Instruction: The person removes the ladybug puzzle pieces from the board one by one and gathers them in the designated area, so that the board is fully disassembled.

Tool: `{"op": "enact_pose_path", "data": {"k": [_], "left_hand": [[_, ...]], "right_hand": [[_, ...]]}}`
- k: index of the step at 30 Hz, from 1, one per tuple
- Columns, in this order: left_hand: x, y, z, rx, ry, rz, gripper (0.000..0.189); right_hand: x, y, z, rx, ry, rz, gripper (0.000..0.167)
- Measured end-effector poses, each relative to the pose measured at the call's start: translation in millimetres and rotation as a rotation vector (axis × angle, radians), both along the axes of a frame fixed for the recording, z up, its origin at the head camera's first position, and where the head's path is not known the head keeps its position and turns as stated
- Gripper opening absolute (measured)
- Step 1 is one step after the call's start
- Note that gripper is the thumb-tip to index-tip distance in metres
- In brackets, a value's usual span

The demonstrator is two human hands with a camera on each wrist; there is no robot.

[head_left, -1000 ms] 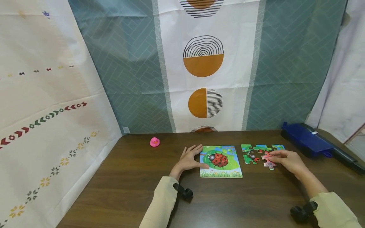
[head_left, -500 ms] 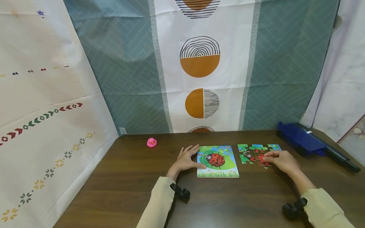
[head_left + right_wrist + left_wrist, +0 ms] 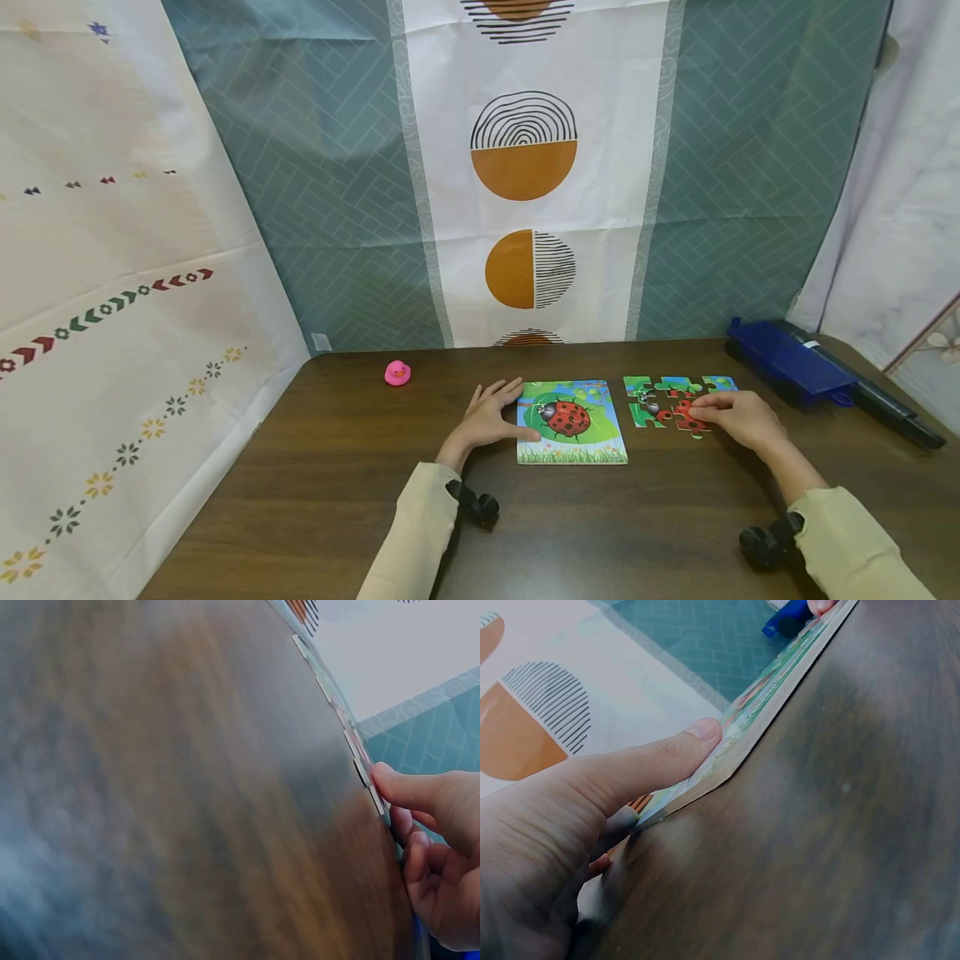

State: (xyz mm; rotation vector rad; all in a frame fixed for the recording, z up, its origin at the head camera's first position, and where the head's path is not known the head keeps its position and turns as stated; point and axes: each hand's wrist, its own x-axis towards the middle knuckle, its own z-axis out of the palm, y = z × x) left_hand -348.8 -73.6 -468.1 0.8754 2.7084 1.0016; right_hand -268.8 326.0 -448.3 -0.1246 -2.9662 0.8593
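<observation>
So the red puzzle piece (image 3: pixel 686 417) is sitting right off the tips of the right hand (image 3: pixel 744 419), on their left side, and that's kinda the whole thing here. It's next to the ladybug-face piece (image 3: pixel 646 412), with the top row of blue-green pieces (image 3: pixel 679 384) behind it on the far side. From where I'm standing I can't tell if red and face actually interlock. No real long axis that I can make out either, since fingers hide its right edge, but a knob pokes toward the person.

Right hand is way nearer. The forearm slants in from the lower right, hand low over the table (image 3: pixel 300 517), thumb and forefinger pinching the piece's right edge, the other fingers tucked under.

Left hand (image 3: pixel 487 418) is well apart, with the ladybug board (image 3: pixel 572 422) between it and the pieces. Not gripping anything: thumb laid flat on the board's left side, fingers stretched out and spread by the far left corner. Board looks flat and pretty square to the person.
</observation>
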Motion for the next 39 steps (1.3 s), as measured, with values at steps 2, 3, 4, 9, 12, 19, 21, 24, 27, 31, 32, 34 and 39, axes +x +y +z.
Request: {"op": "enact_pose_path", "data": {"k": [2,3,4,9,12,19,21,24,27,31,32,34,39], "left_hand": [[-0.2,-0.6,1.0,-0.001,0.000,0.001,0.093],[-0.4,-0.9,1.4,0.000,0.002,0.000,0.093],[-0.7,-1.2,1.8,0.000,0.003,-0.001,0.093],[-2.0,-2.7,2.6,-0.004,0.007,-0.004,0.093],[-2.7,-3.5,2.7,-0.007,0.008,-0.003,0.093],[-1.5,-3.4,0.5,0.004,0.016,-0.001,0.093],[-0.6,-2.6,-1.1,0.010,0.015,-0.006,0.093],[0.4,-1.3,-2.1,0.018,0.009,-0.011,0.093],[0.2,-0.6,-2.6,0.019,0.020,-0.012,0.093],[-0.1,-3.6,-2.9,-0.001,0.019,0.003,0.093],[-0.3,-3.7,-3.0,-0.003,0.018,0.004,0.092],[-0.3,-3.0,-2.8,-0.003,0.014,0.004,0.092],[0.7,-0.6,-2.8,0.009,0.012,-0.005,0.092]], "right_hand": [[-0.8,0,0.0,0.001,0.005,0.005,0.047],[-1.1,0,0.1,0.001,0.008,0.008,0.046],[-1.4,-1,0.2,0.001,0.011,0.011,0.046],[-3.0,-2,-0.3,-0.010,0.030,0.020,0.044],[-4.0,-3,-1.1,-0.023,0.033,0.024,0.043],[-4.5,-2,-0.5,-0.065,0.051,0.032,0.043],[-2.8,-3,0.8,-0.112,0.066,0.028,0.043],[0.2,-6,4.1,-0.180,0.092,0.023,0.044],[3.1,-16,7.7,-0.224,0.099,0.037,0.047],[1.6,-43,10.2,-0.346,0.071,0.132,0.045],[1.0,-50,10.6,-0.369,0.065,0.158,0.045],[-1.0,-64,11.2,-0.401,0.049,0.212,0.043],[-8.4,-95,8.6,-0.397,0.018,0.292,0.042]]}}
